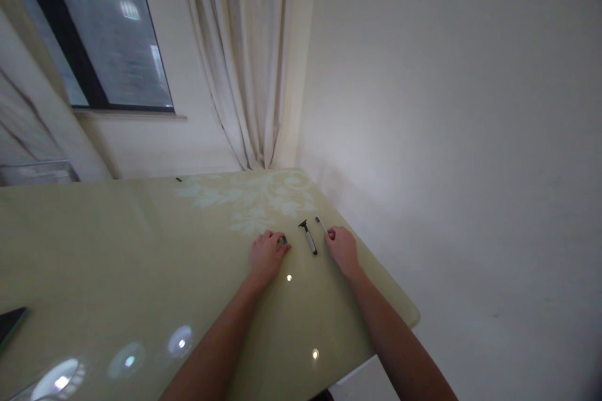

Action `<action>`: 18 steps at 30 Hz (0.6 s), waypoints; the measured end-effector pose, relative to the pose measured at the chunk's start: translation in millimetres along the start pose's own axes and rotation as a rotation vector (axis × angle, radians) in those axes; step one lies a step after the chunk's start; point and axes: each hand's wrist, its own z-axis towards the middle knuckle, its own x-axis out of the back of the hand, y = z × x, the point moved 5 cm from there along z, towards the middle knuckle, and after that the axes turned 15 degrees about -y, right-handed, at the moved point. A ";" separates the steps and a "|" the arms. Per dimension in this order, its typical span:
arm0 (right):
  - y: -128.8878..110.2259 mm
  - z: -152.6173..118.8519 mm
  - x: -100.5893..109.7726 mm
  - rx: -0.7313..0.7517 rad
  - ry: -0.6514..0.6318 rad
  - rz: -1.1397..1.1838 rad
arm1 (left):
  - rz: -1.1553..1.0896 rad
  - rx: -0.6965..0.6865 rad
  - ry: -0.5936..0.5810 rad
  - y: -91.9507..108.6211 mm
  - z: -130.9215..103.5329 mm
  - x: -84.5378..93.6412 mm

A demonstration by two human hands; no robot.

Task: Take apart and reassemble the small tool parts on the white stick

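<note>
Between my two hands a razor (310,241) with a grey handle and black head lies on the glossy tabletop (197,263). My right hand (343,249) pinches the near end of a slim white toothbrush (322,224), whose dark head points away from me. To the left of the razor, my left hand (268,255) rests low over the table, thumb and fingers closed around a small dark object (283,240). Most of that object is hidden by the fingers, so its kind cannot be made out.
A small dark piece (179,179) lies near the table's far edge. At the left edge a dark flat corner (12,322) juts in. The right-hand table edge runs beside a plain wall (446,138). Curtains (244,62) hang behind, near a window (108,31).
</note>
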 end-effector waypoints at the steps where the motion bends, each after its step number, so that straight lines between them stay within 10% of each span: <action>1: -0.1 -0.2 0.3 -0.004 -0.002 -0.001 | 0.002 0.002 0.003 0.2 -0.4 0.4; 18: -10.3 -12.9 4.0 0.023 0.000 -0.120 | 0.018 0.002 -0.001 -1.6 -6.3 3.2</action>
